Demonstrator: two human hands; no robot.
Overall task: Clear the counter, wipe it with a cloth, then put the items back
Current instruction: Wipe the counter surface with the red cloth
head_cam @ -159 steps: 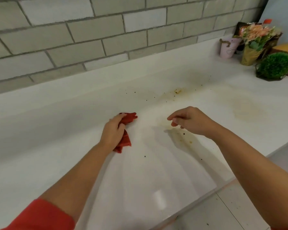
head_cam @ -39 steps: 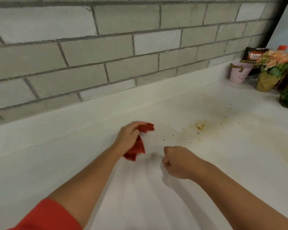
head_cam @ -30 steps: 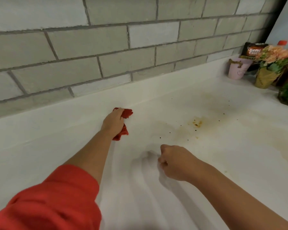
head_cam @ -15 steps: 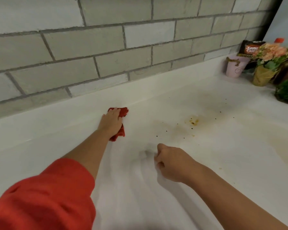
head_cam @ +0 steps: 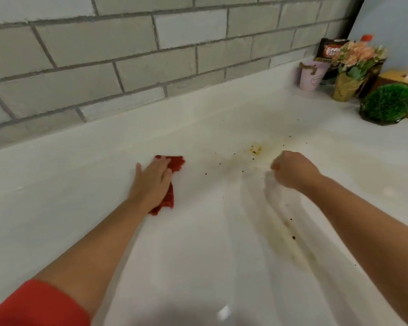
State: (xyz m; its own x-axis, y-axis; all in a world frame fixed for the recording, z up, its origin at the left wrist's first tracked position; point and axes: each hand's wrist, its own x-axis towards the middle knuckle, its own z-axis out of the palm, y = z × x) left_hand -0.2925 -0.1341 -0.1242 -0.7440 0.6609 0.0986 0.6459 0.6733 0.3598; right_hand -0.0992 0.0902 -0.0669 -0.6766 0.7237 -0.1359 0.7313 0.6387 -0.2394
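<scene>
Hands: left hand (head_cam: 152, 182) lies flat, fingers straight, palm pressing the red cloth (head_cam: 176, 163) onto the white counter (head_cam: 80, 184). Cloth is mostly under the palm, with ends poking out past the fingertips and by the wrist. Right hand (head_cam: 290, 171) is clenched in a loose fist, nothing in it, well to the right of the cloth, just beside a brown stain (head_cam: 256, 149) and dark crumbs. Pink cup (head_cam: 311, 76), flower bunch (head_cam: 356, 58) and green ball plant (head_cam: 388, 103) stand in the far right corner.

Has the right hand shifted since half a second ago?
Yes. The right hand was left of the orange stain; it now sits to the stain's right.
</scene>
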